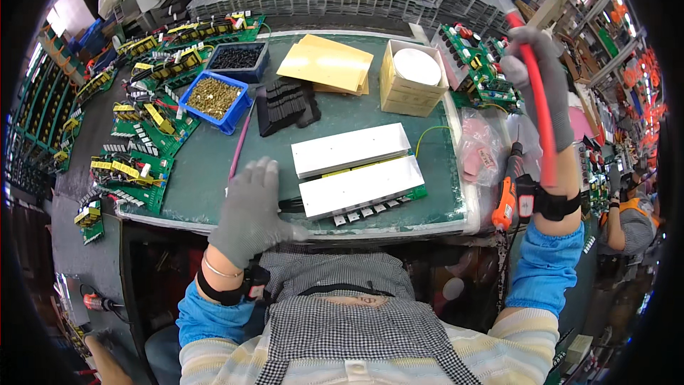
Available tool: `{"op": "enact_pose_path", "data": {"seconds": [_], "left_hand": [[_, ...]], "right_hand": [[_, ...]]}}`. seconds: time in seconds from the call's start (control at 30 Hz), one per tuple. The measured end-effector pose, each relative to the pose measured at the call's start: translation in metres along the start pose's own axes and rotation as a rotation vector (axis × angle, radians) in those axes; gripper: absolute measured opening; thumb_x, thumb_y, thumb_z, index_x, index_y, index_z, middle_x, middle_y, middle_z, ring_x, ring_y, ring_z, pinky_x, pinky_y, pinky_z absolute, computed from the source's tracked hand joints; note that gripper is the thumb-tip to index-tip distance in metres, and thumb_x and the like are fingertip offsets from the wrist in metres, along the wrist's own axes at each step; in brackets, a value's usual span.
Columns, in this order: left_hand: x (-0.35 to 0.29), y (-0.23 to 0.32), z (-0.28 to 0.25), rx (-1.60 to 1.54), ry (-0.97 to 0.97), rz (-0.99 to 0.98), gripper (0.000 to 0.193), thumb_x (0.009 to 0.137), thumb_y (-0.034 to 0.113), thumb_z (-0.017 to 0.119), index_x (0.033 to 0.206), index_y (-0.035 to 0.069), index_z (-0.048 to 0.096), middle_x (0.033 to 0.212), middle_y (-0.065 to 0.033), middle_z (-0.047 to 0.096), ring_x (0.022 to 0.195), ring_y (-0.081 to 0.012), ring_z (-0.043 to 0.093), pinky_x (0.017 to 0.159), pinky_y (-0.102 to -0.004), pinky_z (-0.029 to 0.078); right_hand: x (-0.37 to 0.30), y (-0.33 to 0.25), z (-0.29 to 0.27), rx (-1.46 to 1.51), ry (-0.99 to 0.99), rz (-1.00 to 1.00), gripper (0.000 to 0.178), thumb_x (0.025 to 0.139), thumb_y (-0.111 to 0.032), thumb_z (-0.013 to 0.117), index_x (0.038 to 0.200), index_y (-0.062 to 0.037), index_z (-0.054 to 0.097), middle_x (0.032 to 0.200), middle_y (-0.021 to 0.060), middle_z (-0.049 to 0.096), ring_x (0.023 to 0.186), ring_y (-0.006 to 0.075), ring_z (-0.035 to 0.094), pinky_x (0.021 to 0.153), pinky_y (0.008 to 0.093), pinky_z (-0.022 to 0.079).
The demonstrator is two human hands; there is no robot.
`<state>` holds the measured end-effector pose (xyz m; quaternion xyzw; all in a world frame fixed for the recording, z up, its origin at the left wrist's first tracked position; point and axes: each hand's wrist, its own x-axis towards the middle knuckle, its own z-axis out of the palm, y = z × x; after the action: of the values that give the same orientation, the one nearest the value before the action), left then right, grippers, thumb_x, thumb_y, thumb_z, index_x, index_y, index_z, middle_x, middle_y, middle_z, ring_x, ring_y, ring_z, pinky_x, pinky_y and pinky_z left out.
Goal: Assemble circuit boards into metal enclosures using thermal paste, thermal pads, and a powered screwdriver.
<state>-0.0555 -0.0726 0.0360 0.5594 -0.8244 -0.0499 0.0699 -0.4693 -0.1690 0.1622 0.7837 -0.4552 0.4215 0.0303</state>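
Note:
My right hand (545, 82), in a grey glove, is raised at the right, closed around a long red-handled tool (539, 110). A greyish end points up and away; the handle hangs down past my wrist, and the exact kind is unclear. My left hand (249, 207), also gloved, lies near the table's front edge, fingers stretched and thumb pointing right, holding nothing visible. Just right of it is a green circuit board with two long white metal plates (361, 187); its black leads run toward my thumb. A thin pink rod (242, 141) lies beyond my left fingertips.
Blue bins hold brass-coloured screws (212, 98) and small black parts (239, 57). Black pads (287, 105), yellow sheets (325, 64) and a box (413, 85) lie farther back. Circuit boards (160, 128) crowd the left. An orange electric screwdriver (504, 203) hangs right; another person (630, 224) is beyond.

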Motion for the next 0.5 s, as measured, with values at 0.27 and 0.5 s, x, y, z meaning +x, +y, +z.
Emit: {"op": "enact_pose_path", "data": {"seconds": [0.27, 0.5], "left_hand": [[0.022, 0.006, 0.009, -0.592, -0.199, -0.089, 0.124, 0.055, 0.030, 0.090, 0.148, -0.010, 0.018, 0.131, -0.0299, 0.052, 0.122, -0.0421, 0.053, 0.101, -0.0409, 0.046], [0.024, 0.008, 0.014, -0.658, -0.193, -0.070, 0.122, 0.057, 0.026, 0.088, 0.150, -0.005, 0.016, 0.122, -0.0287, 0.060, 0.112, -0.0428, 0.061, 0.092, -0.0414, 0.051]], "right_hand": [[0.005, 0.008, 0.063, 0.297, -0.297, 0.222, 0.023, 0.091, -0.021, 0.064, 0.100, -0.0006, 0.070, 0.086, 0.0098, 0.069, 0.080, 0.0172, 0.065, 0.077, 0.0299, 0.051], [0.014, 0.049, 0.100, 0.023, -0.462, 0.028, 0.020, 0.087, -0.023, 0.066, 0.092, -0.0047, 0.070, 0.085, 0.0124, 0.069, 0.079, 0.0296, 0.066, 0.074, 0.0382, 0.052]]}}
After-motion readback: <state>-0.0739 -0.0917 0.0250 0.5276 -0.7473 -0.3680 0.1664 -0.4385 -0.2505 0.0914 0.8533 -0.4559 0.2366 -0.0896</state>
